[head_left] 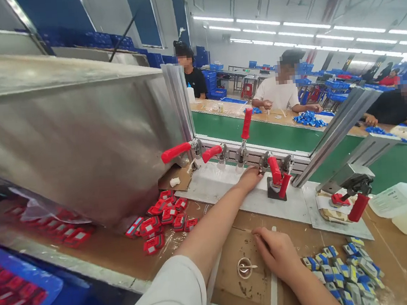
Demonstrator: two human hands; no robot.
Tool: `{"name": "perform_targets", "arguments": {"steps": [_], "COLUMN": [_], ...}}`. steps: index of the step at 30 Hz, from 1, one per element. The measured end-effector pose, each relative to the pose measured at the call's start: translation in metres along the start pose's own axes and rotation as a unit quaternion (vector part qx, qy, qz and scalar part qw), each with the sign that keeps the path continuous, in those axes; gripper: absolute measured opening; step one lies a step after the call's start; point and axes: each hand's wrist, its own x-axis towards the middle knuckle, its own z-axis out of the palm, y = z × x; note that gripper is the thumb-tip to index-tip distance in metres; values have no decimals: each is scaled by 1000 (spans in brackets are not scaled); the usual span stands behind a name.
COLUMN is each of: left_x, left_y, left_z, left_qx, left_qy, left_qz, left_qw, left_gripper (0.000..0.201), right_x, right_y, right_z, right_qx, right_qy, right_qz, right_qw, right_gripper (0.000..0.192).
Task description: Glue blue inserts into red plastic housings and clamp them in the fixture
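While red pieces (161, 219) lie heaped at the left of the bench (402, 259), the left hand (249, 178) reaches to the white plate (223, 188) under the red-handled clamps (274, 171), its grip hidden. The right hand (276, 252) rests loosely curled beside a small cup (244, 267); blue-grey pieces (343, 270) wait at right, so work looks midway.

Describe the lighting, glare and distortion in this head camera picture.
Head view: bright ceiling light strips light it evenly; the slanted steel chute carries soft glare and mirrors the red plastic parts; wide-angle bending curves the edges; left hand sharp, right hand slightly soft.
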Motion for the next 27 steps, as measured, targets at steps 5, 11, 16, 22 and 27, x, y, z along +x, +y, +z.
{"name": "perform_targets", "arguments": {"steps": [5, 11, 16, 22, 27], "left_x": [-82, -194, -233, -235, -236], "left_y": [-16, -16, 13, 38, 48], "left_z": [-1, -18, -39, -48, -48], "left_qx": [44, 56, 75, 78, 87], "left_qy": [40, 113, 129, 135, 146], "left_qz": [-5, 188, 258, 278, 282], "left_qw": [998, 974, 955, 948, 944], "left_gripper": [63, 59, 59, 59, 59], "right_x": [-2, -2, -1, -4, -5], "right_y": [-3, -7, -11, -16, -17], "right_z": [-4, -9, -14, -17, -19], "right_qx": [44, 230, 417, 494, 499], "right_qy": [34, 153, 119, 56, 83], "right_qz": [40, 141, 103, 78, 70], "right_qw": [998, 951, 895, 864, 860], "right_gripper": [26, 30, 41, 49, 49]}}
